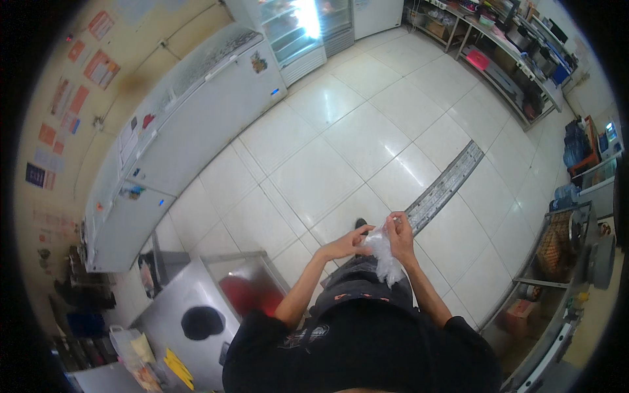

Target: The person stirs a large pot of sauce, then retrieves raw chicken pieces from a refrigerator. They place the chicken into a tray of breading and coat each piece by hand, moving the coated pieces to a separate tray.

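Note:
I stand on a white tiled floor (341, 150) and hold a crumpled clear plastic bag (384, 257) in front of my waist. My left hand (347, 244) pinches the bag's left side, fingers closed on the plastic. My right hand (400, 234) grips the bag's top edge from the right, with the rest of the bag hanging below it. Both forearms come up from the lower edge over my black shirt.
Two white chest freezers (196, 111) line the left wall. A steel bin with red contents (246, 291) stands at my lower left. A floor drain grate (445, 187) runs diagonally ahead. Steel shelving (504, 65) stands far right, a glass-door fridge (295, 33) at the back.

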Available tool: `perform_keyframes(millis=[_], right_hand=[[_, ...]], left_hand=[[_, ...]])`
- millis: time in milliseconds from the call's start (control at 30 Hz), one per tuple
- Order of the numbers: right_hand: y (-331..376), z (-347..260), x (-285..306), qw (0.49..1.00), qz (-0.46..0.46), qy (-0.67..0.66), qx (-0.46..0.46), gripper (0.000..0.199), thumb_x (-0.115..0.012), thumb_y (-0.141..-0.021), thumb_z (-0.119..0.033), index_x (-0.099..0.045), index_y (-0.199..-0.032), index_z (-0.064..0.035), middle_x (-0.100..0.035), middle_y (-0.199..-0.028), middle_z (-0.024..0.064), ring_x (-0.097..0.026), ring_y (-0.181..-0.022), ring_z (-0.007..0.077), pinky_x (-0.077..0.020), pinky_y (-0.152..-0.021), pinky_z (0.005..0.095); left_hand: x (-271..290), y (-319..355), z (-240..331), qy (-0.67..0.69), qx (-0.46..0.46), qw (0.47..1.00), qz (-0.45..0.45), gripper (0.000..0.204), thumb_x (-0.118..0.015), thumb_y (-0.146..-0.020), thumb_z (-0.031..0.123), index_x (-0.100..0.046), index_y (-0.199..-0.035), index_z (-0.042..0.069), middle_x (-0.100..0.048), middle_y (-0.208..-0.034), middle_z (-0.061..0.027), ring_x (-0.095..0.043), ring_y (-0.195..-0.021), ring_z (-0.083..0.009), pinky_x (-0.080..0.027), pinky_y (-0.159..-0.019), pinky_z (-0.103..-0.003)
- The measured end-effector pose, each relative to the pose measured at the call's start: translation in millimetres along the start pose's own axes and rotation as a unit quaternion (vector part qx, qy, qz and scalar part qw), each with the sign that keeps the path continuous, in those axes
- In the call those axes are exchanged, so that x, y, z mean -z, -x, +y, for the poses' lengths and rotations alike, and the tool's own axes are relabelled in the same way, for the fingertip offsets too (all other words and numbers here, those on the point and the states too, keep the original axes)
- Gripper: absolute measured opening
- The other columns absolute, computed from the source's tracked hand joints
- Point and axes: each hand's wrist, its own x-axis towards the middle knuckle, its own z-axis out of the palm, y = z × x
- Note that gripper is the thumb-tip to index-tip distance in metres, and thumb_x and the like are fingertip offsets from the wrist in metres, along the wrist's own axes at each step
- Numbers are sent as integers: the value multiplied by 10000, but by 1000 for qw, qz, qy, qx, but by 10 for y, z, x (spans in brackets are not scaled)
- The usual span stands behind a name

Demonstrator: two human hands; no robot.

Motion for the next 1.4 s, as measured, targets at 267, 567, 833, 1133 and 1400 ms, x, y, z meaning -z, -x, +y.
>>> perform_keyframes(millis=[267, 567, 833, 1133, 1400], right_hand=[[-3412, -643, -544, 951, 192, 147, 191, 157, -606, -919, -152, -564, -960, -6, -622, -742, 68, -572, -627, 137, -442, -560, 268], [-7002, -1294, -1741, 940, -278, 167, 106, 212, -683, -851, -194, -630, -972, -28, -648, -793, 48, -583, -682, 139, -464, -648, 293], [-10015, -1587, -2470, 940, -312, 116, 68, 158, -601, -928, -164, -584, -897, -11, -625, -779, 40, -573, -723, 93, -457, -633, 261], [-13117, -2255, -2822, 996, -47, 38, 62, 115, -587, -906, -64, -525, -816, -26, -542, -773, -8, -498, -739, 65, -417, -674, 228], [-15488, -2850, -1645, 962, 259, -67, 59, 119, -623, -870, -17, -514, -834, -46, -546, -722, -8, -510, -684, 75, -413, -628, 232]], left_hand=[[2104, -1843, 1399, 228, 28, 960, 161, 588, -723, -837, 153, -438, -1332, 11, -539, -1243, -80, -495, -1159, -165, -403, -990, -338], [5601, -2461, 2874, 32, -22, 884, 467, 278, -660, -896, 254, -633, -1008, 1, -645, -864, -47, -604, -740, -110, -490, -598, -285], [8144, -3443, 3905, 22, -63, 848, 526, 364, -654, -899, 268, -599, -1115, -19, -653, -956, -76, -596, -835, -137, -481, -697, -296], [11296, -4918, 5707, -97, -100, 907, 397, 412, -644, -872, 121, -526, -1241, -19, -644, -1089, -108, -596, -1054, -187, -514, -828, -291], [12813, -7856, 7690, -87, -114, 963, 229, 421, -634, -821, -30, -526, -1227, -33, -627, -1142, -115, -600, -1029, -179, -477, -879, -304]])
